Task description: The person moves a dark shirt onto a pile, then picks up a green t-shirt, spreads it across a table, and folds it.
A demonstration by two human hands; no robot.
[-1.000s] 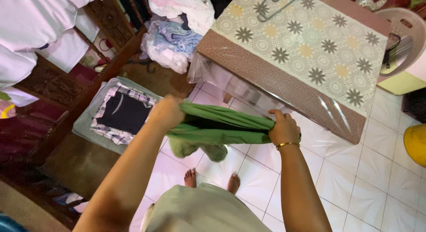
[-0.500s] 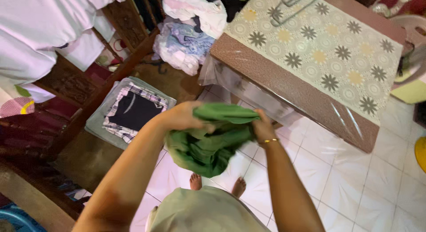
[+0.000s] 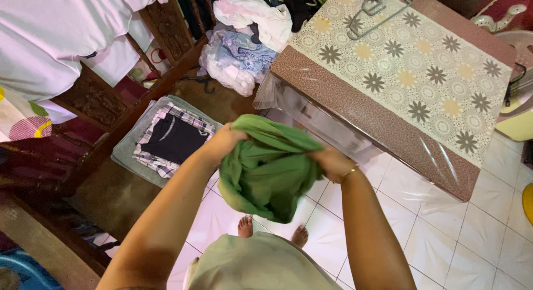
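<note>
In the middle of the frame we hold a green garment (image 3: 266, 170), bunched into a loose bundle that hangs in the air above the white tiled floor (image 3: 444, 234), just in front of our body. Our left hand (image 3: 225, 141) grips its upper left edge, fingers closed into the cloth. Our right hand (image 3: 333, 162) clutches the right side of the bundle, partly buried in the folds, with a thin gold bangle (image 3: 350, 172) at the wrist. The two hands are close together, the cloth sagging between and below them. Under the bundle, at the lower middle of the frame, our bare feet (image 3: 272, 230) stand on the tiles, and our pale green top (image 3: 250, 268) fills the bottom edge.

To the left of the left hand lies a stack of folded clothes (image 3: 169, 140), a dark shirt and a plaid piece on grey cloth, resting on a brown surface beside a dark carved wooden frame (image 3: 94, 98). White cloth (image 3: 55, 40) drapes over the upper left corner. At the top middle a heap of unfolded laundry (image 3: 244, 40), white, pale blue and dark, is piled up. To the upper right stands the bench (image 3: 355, 104), covered with a flower-patterned cloth under clear plastic; a wire hanger (image 3: 377, 7) lies on its far end. A pale plastic chair (image 3: 519, 51) shows at the right edge.
</note>
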